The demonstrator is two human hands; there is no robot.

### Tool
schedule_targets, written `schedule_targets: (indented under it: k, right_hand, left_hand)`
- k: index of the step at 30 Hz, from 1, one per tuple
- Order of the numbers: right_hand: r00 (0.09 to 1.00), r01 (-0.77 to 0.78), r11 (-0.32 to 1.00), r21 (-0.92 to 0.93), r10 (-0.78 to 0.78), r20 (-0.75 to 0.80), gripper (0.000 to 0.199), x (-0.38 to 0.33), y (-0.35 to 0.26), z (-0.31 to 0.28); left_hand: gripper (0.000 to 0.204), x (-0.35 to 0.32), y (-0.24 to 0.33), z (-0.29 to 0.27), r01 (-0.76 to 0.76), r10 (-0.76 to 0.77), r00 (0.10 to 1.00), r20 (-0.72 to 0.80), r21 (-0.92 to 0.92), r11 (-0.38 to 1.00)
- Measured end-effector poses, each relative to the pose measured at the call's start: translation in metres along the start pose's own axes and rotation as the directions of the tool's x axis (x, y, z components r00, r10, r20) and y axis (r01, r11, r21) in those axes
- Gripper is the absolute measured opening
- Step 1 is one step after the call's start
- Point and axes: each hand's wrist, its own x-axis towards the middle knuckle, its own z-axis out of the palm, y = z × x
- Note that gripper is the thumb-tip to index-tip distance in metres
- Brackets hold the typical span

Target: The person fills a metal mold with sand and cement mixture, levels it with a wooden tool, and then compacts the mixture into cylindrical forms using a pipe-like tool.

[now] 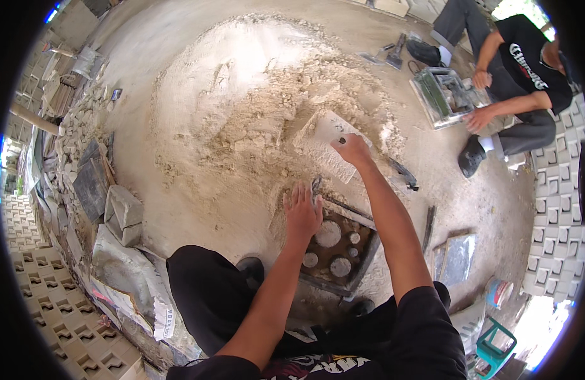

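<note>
My right hand [352, 150] is closed around the short grip of a rectangular trowel [333, 168], its flat blade dusted with pale powder. The blade lies at the near edge of a broad mound of sandy, pale powder [241, 82]. My left hand [302, 212] has its fingers spread and holds nothing; it rests by the far left corner of a square mould [348, 292] with a dark frame. Inside the mould are several round discs [328, 234] of different sizes on a brown, damp-looking bed. My right forearm passes over the mould's right side.
At the right a seated co-worker [527, 69] has both hands at another square mould [432, 95]. Trowels [395, 54] lie beyond the mound. A dark-handled tool [403, 174] and a flat plate [458, 258] are on the right; rubble, sacks [124, 269] and blocks [122, 212] line the left.
</note>
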Motion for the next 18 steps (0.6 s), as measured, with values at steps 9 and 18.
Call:
schedule_targets:
  k: [9, 18]
  right_hand:
    - [0.995, 0.078, 0.989, -0.126, -0.086, -0.059, 0.048, -0.171, 0.016, -0.089]
    - [0.982, 0.184, 0.961, -0.209, -0.189, -0.004, 0.046, -0.275, 0.019, -0.011]
  left_hand:
    - [0.045, -0.024, -0.031, 0.007, 0.083, -0.101, 0.993, -0.066, -0.241, 0.967]
    - [0.082, -0.053, -0.043, -0.014, 0.322, -0.241, 0.947, 0.213, -0.590, 0.741]
